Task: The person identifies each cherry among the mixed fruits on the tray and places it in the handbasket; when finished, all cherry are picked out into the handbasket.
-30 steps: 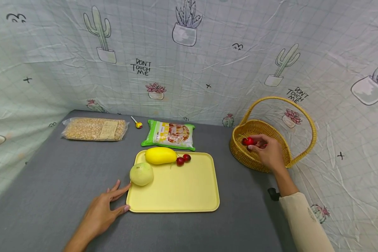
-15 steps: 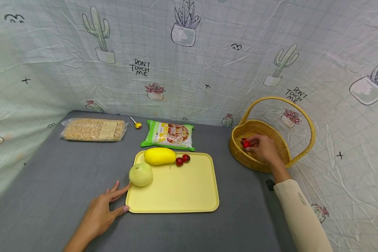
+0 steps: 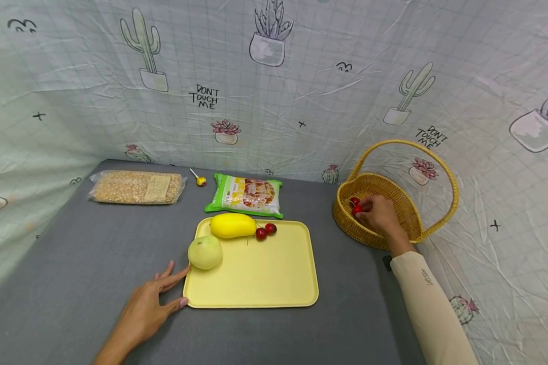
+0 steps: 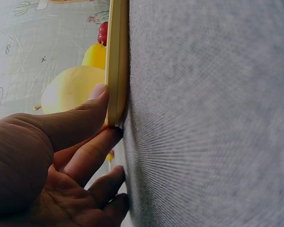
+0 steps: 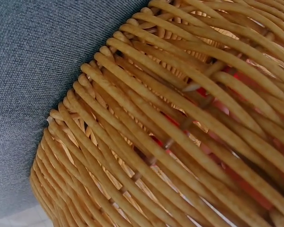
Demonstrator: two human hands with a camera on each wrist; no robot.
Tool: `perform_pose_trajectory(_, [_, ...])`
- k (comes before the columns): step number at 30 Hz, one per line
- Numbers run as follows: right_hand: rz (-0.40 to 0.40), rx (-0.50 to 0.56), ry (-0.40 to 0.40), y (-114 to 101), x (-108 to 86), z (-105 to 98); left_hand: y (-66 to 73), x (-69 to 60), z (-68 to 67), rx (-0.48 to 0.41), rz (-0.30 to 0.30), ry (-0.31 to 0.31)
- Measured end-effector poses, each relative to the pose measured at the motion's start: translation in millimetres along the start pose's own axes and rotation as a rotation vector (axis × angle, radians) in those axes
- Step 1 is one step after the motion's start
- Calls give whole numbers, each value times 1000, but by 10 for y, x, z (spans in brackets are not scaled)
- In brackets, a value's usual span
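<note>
My left hand (image 3: 143,310) touches the left edge of a yellow tray (image 3: 265,286) with its thumb and index finger, both fairly straight. On the tray lie a pale green pear (image 3: 205,252), a yellow mango (image 3: 232,225) and a pair of dark red cherries (image 3: 262,233). Down inside a wicker basket (image 3: 351,228) on the right, my right hand (image 3: 380,215) pinches bright red cherries (image 3: 357,209) between thumb and fingers. The right wrist view shows mostly the basket wall (image 5: 146,118), with bits of red and the fingers partly visible through the weave.
A clear bag of corn kernels (image 3: 130,187) lies at the back left. Beside it are a lollipop (image 3: 201,180) and a green-and-white food packet (image 3: 248,195) behind the tray. The basket handle (image 3: 454,192) arches up on the right, near the cloth backdrop (image 3: 274,101).
My right hand has shifted slightly left within the basket, and the cherries at its fingertips sit a little lower. The left hand and the tray have stayed in place.
</note>
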State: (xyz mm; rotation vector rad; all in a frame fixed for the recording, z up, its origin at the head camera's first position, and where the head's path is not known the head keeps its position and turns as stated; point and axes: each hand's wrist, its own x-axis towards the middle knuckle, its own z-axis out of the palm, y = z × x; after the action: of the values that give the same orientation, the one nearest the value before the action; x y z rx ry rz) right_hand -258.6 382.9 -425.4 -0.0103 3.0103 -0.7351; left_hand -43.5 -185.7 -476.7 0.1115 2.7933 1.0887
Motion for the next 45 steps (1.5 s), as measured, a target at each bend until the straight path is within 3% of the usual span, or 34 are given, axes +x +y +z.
perform_pose_trajectory(8, [1,-4,28,0,-3,-10,-1,15,-1,2,7,3])
perform_pose_trajectory(12, [-6,-12,87,1,-28,-25,5,12,0,-3,10,7])
perform_pose_trajectory(21, [-192,42,385,-233,-192,-90,15,-4,2,-20,21,20])
perform_pose_trajectory(28, [-358,92,518,-554,-356,-38,10,-4,8,-19,23,20])
perform_pose_trajectory(34, [-467,176,517,-777,-483,72,15,-6,7,-20,16,14])
perform_pose_trajectory(45, [-616,231,375,-1172,-583,372,11,0,6,-13,5,5])
